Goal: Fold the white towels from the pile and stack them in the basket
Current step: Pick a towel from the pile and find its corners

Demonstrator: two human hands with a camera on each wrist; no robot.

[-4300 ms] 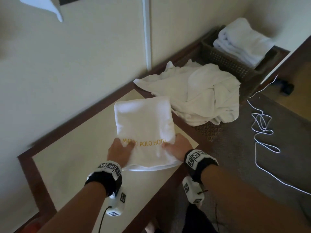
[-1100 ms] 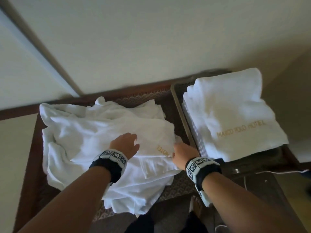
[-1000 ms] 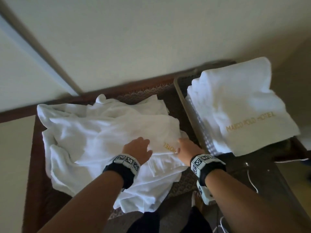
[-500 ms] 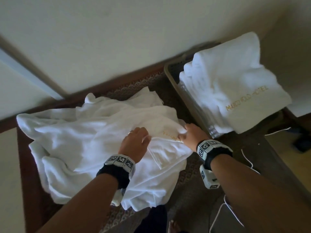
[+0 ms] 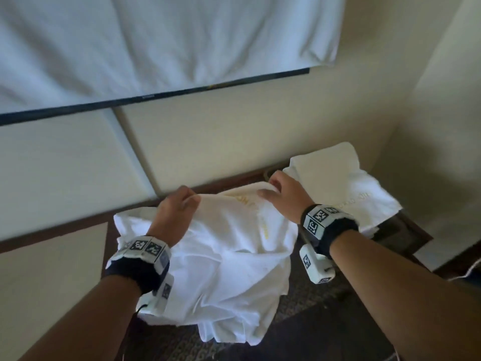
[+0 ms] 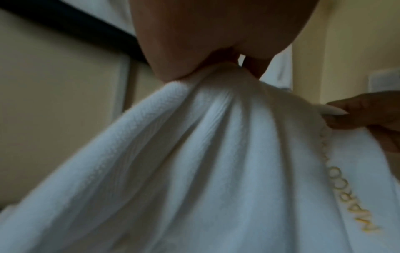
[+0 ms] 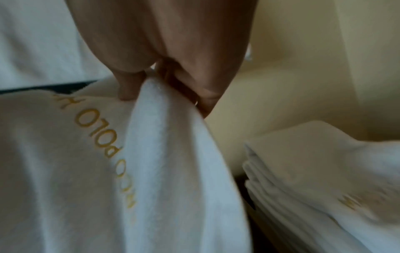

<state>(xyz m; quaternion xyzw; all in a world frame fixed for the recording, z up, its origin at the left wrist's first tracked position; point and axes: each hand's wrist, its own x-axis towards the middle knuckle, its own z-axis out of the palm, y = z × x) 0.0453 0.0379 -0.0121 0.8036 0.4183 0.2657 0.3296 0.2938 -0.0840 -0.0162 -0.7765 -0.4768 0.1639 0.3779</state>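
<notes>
A white towel [image 5: 234, 230] with gold lettering hangs lifted above the pile [image 5: 223, 295] of loose white towels. My left hand [image 5: 179, 207] pinches its top edge on the left; in the left wrist view the left hand [image 6: 218, 68] has the towel [image 6: 216, 162] bunched in its fingers. My right hand [image 5: 283, 194] grips the top edge on the right, and the right wrist view has the right hand [image 7: 164, 82] pinching a fold of the towel [image 7: 164, 154]. Folded white towels [image 5: 341, 183] are stacked in the dark basket [image 5: 400, 230] at the right; the folded stack [image 7: 324, 179] shows beside my right hand.
A cream wall [image 5: 234, 136] stands right behind the table's dark wooden edge [image 5: 65, 227]. A white sheet [image 5: 156, 43] hangs high on the wall over a dark bar [image 5: 156, 95]. A cream mat [image 5: 52, 269] lies at the left. White cord [image 5: 468, 272] trails at the right edge.
A folded towel went from the mat to the basket stack. Both hands then took hold of a towel on the pile and have now lifted its top edge up off the pile.
</notes>
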